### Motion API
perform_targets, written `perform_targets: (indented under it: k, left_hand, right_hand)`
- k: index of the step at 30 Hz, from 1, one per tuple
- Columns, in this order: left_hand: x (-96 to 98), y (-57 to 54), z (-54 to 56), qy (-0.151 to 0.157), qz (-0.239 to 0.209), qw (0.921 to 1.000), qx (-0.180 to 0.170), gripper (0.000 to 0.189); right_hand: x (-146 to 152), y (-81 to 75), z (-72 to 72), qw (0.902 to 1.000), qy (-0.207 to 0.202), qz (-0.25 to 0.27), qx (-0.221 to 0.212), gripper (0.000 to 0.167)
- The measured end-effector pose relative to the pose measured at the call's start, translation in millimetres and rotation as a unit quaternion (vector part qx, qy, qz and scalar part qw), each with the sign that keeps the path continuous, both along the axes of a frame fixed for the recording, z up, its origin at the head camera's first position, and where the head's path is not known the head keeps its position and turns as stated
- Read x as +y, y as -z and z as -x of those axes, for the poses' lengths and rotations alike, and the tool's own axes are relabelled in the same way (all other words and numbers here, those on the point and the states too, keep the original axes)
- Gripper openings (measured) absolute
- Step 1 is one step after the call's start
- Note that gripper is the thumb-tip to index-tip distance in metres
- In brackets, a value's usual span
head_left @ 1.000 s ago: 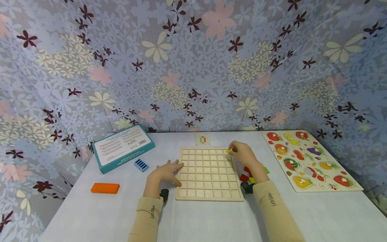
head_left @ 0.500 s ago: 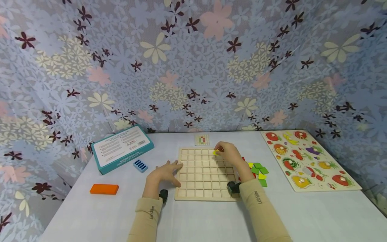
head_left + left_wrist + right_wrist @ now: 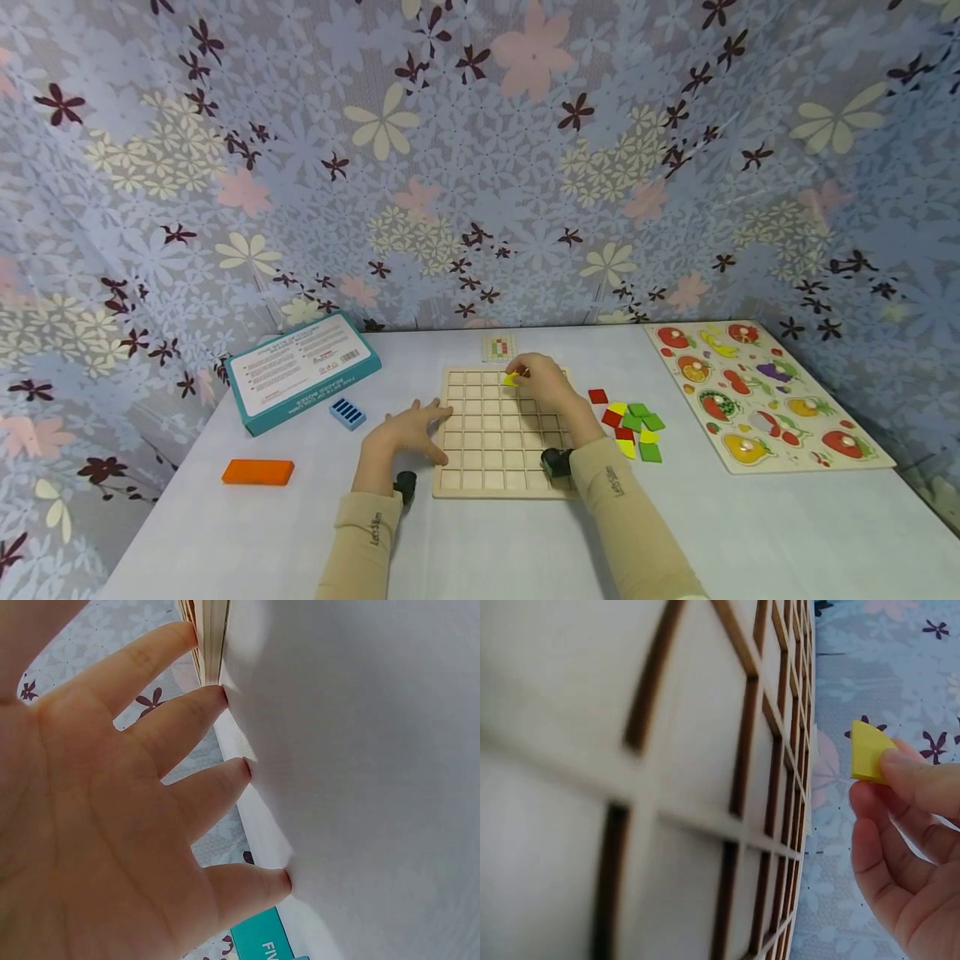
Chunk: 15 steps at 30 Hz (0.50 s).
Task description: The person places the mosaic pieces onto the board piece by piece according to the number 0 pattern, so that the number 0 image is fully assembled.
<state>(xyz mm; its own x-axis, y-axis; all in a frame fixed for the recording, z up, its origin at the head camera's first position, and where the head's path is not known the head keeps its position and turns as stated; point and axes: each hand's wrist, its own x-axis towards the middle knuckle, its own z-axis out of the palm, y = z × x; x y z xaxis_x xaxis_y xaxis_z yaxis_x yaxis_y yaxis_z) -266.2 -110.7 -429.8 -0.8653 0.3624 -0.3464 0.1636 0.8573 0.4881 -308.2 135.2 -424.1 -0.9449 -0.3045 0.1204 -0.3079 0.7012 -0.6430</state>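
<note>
The wooden grid board (image 3: pixel 472 480) lies flat on the table (image 3: pixel 487 554), its raised strips dividing it into rows of square compartments. The right hand (image 3: pixel 546 385) is above the far part of the board, its forearm slanting over the board's right side. The thumb and fingers of this hand are closed together in a pinch on a yellow tile (image 3: pixel 866 754), which has one curved edge. The tile is over the far row of the board, and the right wrist view shows it apart from the strips; which compartment it is above cannot be told.

The left hand (image 3: pixel 405 431) is at the board's left edge with its fingers spread wide, gripping nothing. Its index finger touches the side of the board, and the ring and little fingertips rest on the table beside it.

A small pattern card (image 3: pixel 499 347) with coloured squares lies just beyond the board's far edge. To the right of the board is a loose group of red, green and yellow tiles (image 3: pixel 631 422), with one red tile (image 3: pixel 597 396) a little apart from the others. Farther right of the board lies a fruit puzzle (image 3: pixel 768 396). Left of the board are a slotted blue piece (image 3: pixel 348 412), an orange block (image 3: pixel 258 472) and, farther back, a teal box (image 3: pixel 303 371). A flowered cloth (image 3: pixel 480 167) hangs behind the board.
</note>
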Motion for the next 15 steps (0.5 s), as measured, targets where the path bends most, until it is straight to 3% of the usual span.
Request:
perform_targets:
  k: [15]
  left_hand:
    - [-0.9,-1.1,1.4,-0.003,-0.004,0.9999,-0.012,0.082]
  right_hand:
    - [-23.8,2.8,9.6,0.999,-0.033,-0.018,-0.024,0.015]
